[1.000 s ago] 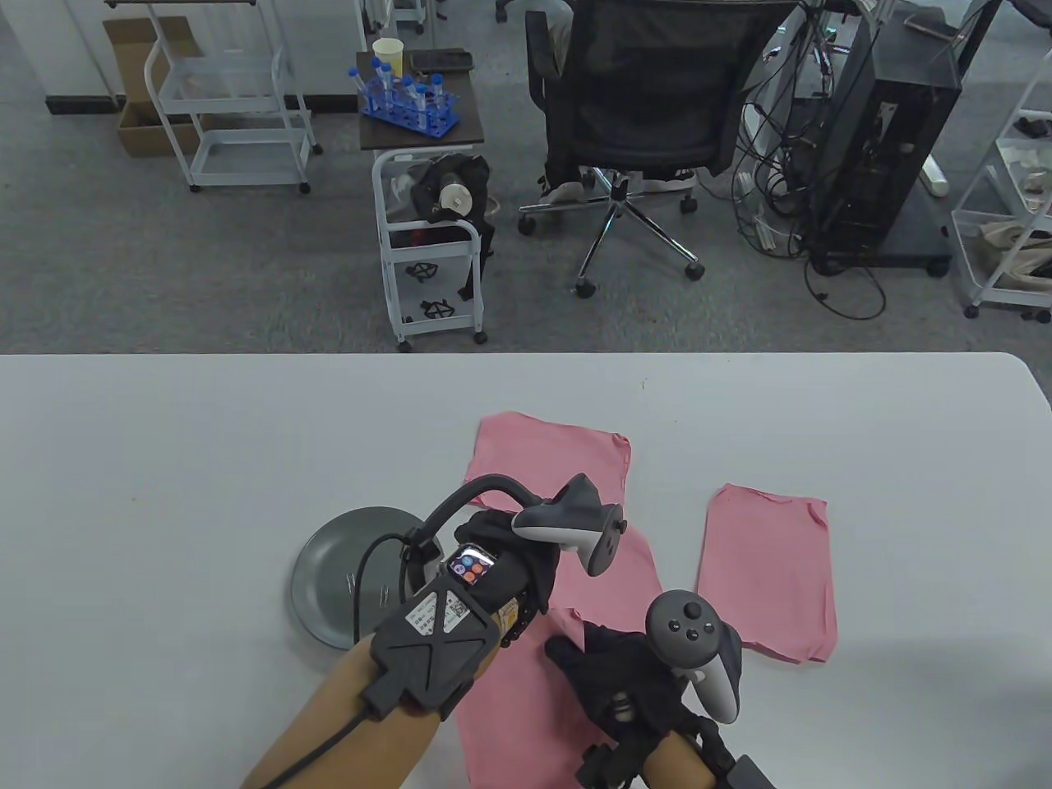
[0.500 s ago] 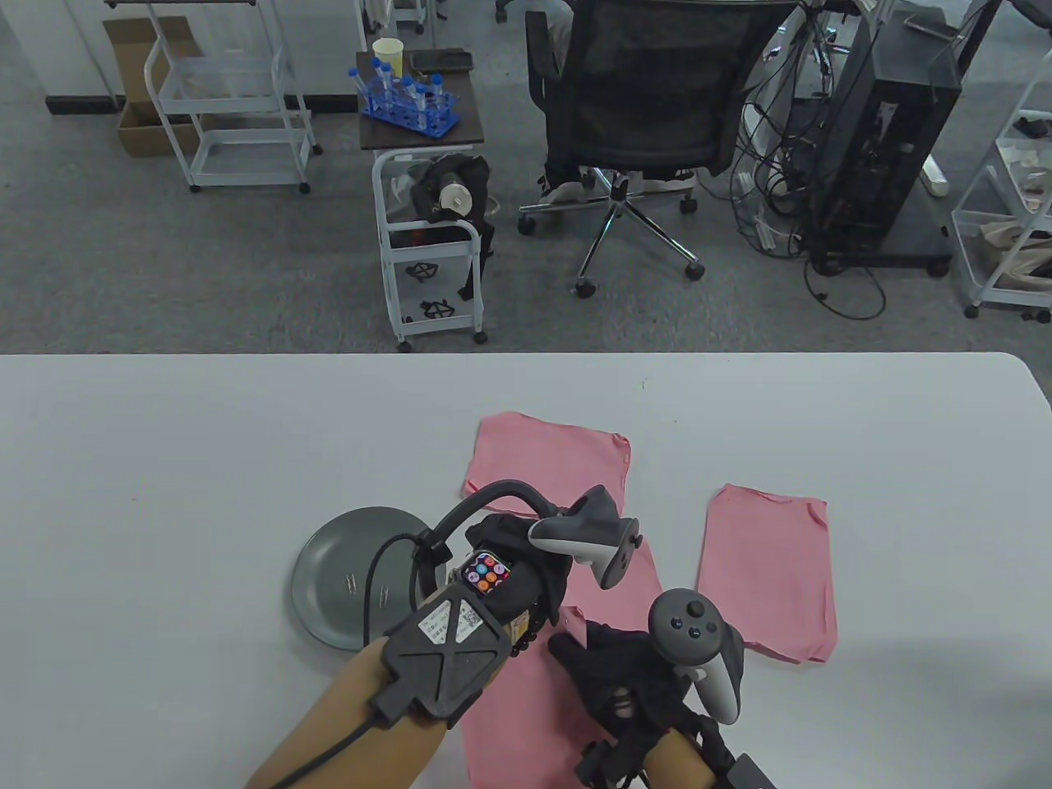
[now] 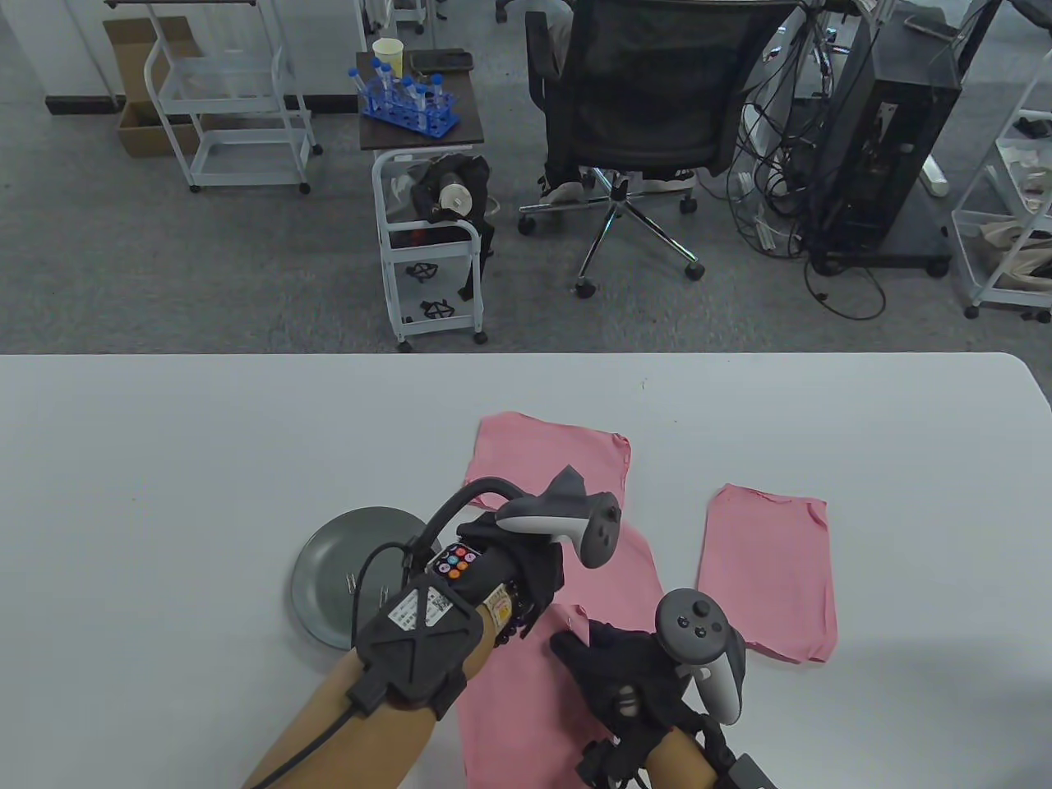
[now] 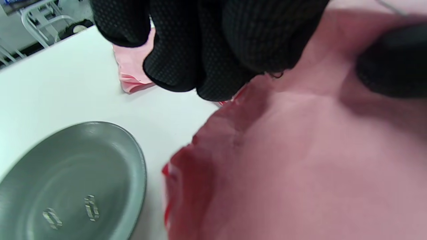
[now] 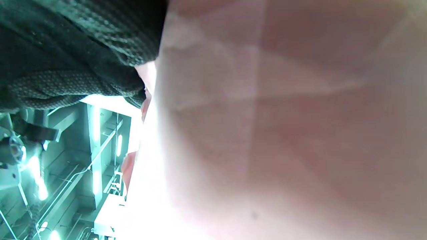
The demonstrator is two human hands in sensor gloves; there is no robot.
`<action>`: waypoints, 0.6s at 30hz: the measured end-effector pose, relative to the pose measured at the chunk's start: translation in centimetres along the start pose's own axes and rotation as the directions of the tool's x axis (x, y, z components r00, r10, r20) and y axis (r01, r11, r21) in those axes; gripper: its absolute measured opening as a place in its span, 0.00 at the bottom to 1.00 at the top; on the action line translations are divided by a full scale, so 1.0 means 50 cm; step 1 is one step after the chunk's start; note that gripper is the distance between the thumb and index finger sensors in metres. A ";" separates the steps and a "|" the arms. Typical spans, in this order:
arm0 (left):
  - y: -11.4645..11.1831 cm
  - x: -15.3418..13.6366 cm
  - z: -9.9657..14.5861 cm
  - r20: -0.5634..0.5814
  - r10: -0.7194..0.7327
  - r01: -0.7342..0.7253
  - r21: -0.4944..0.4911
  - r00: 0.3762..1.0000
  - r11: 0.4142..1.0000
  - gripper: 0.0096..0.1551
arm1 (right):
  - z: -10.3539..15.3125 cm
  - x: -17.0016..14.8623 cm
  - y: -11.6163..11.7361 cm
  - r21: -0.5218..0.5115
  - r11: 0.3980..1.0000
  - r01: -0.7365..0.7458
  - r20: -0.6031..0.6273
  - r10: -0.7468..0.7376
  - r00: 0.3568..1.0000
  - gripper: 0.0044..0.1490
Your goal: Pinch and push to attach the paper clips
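Observation:
A stack of pink paper (image 3: 526, 715) lies at the table's front between my hands, its near edge lifted (image 4: 300, 160). My left hand (image 3: 526, 567) has its fingers (image 4: 206, 66) curled tight on that stack's far left edge. My right hand (image 3: 625, 674) holds the same stack from the right, with one finger (image 4: 393, 60) pressing on top. In the right wrist view the paper (image 5: 283, 116) fills the frame. A grey plate (image 3: 320, 600) left of my left hand holds two loose paper clips (image 4: 91, 208). No clip shows between my fingers.
Two more pink stacks lie on the white table: one behind my left hand (image 3: 546, 456), one to the right (image 3: 768, 571). The table's far edge is well behind them, with an office chair (image 3: 649, 99) and a cart (image 3: 427, 246) on the floor beyond.
My left hand drifted slightly right and toward me, then back left and away, staying at the paper's edge. My right hand has barely moved.

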State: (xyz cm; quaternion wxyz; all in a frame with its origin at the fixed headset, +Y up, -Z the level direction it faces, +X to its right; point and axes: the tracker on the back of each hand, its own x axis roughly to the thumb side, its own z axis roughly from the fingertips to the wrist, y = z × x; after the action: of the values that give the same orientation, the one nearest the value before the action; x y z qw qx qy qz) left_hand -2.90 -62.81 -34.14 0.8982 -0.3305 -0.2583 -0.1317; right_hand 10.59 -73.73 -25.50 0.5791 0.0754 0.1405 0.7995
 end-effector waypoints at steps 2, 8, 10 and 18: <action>-0.005 -0.024 0.000 0.028 0.112 -0.113 0.022 0.993 0.993 0.23 | 0.000 -0.002 -0.004 -0.013 1.000 0.027 0.001 -0.027 1.000 0.26; -0.028 -0.078 -0.007 0.098 0.336 -0.340 0.028 0.937 0.940 0.22 | -0.002 -0.010 -0.011 -0.021 0.997 0.080 -0.004 -0.080 0.997 0.26; -0.033 -0.078 -0.009 0.126 0.328 -0.335 0.036 0.936 0.941 0.22 | -0.002 -0.011 -0.011 -0.019 0.996 0.083 -0.004 -0.083 0.997 0.26; -0.033 -0.050 -0.008 0.132 0.223 -0.229 0.029 0.966 0.973 0.22 | -0.003 -0.012 -0.005 0.041 0.997 0.059 -0.034 -0.058 0.998 0.31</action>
State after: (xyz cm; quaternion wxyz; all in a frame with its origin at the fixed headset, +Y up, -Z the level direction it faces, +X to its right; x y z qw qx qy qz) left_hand -5.49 -64.14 -34.90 0.8960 -0.3456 -0.2790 -0.0011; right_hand 10.96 -74.24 -25.72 0.5983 0.0703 0.1686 0.7802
